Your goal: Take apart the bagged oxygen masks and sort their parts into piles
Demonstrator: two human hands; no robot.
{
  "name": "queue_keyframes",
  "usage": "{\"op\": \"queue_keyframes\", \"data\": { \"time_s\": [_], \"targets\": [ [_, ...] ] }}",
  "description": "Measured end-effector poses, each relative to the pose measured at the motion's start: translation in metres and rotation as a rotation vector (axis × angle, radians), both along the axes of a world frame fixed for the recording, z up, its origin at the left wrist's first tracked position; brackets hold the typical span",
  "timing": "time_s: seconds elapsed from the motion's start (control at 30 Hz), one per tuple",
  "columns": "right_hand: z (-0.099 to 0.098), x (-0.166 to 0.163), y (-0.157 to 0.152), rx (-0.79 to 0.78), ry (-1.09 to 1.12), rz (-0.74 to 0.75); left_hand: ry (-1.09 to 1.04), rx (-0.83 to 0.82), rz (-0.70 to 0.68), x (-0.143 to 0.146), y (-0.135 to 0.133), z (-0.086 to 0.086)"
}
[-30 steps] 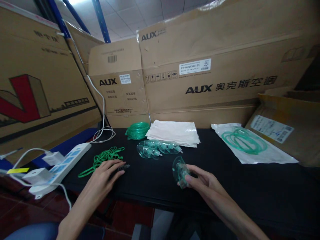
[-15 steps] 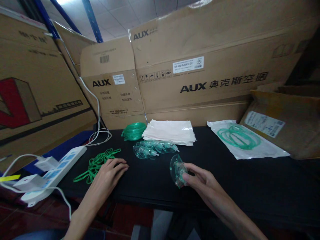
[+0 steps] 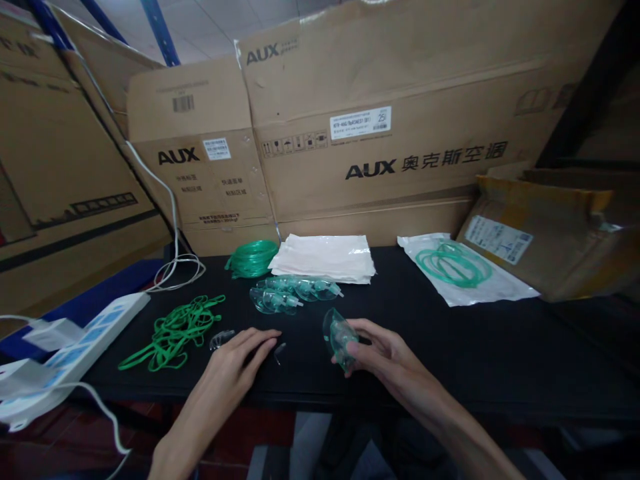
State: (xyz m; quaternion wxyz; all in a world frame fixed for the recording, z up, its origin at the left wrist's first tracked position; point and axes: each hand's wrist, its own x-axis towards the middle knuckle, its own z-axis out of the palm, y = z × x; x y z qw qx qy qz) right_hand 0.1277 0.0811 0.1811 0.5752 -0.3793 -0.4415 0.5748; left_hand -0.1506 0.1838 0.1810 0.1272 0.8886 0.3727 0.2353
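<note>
My right hand (image 3: 383, 350) grips a clear green oxygen mask (image 3: 337, 337), held upright just above the black table (image 3: 450, 347). My left hand (image 3: 240, 357) lies flat on the table with its fingers stretched out over small clear clips (image 3: 223, 338), one clip (image 3: 279, 349) at its fingertips. Left of it lies a heap of green elastic straps (image 3: 173, 330). Behind the hands lies a row of more masks (image 3: 290, 293).
A coil of green tubing (image 3: 250, 257), a stack of white bags (image 3: 324, 257) and a bag holding tubing (image 3: 457, 267) lie at the back. A white power strip (image 3: 75, 340) with cables sits left. Large cardboard boxes (image 3: 380, 133) wall the table; an open box (image 3: 545, 227) stands right.
The view has swung right and down. My left hand slid right along the table, uncovering small clear clips. My right hand still holds the mask.
</note>
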Motion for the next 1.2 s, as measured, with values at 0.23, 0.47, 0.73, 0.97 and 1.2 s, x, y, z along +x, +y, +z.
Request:
{"op": "queue_keyframes", "data": {
  "time_s": [0.23,0.47,0.73,0.97,1.2],
  "targets": [
    [0.007,-0.002,0.002,-0.009,0.051,0.001,-0.031,-0.041,-0.095,-0.008,-0.004,-0.006],
    [-0.001,-0.005,0.003,0.035,-0.132,-0.032,-0.225,-0.123,-0.100,0.018,-0.006,-0.010],
    [-0.008,-0.010,-0.003,0.024,-0.343,-0.130,-0.359,-0.178,-0.104,0.048,-0.026,0.005],
    [-0.004,-0.011,-0.004,0.014,-0.439,-0.156,-0.294,-0.189,-0.142,0.054,-0.034,0.002],
    [-0.001,-0.010,-0.007,0.014,-0.429,-0.142,-0.336,-0.224,-0.064,0.060,-0.036,0.003]
  ]
}}
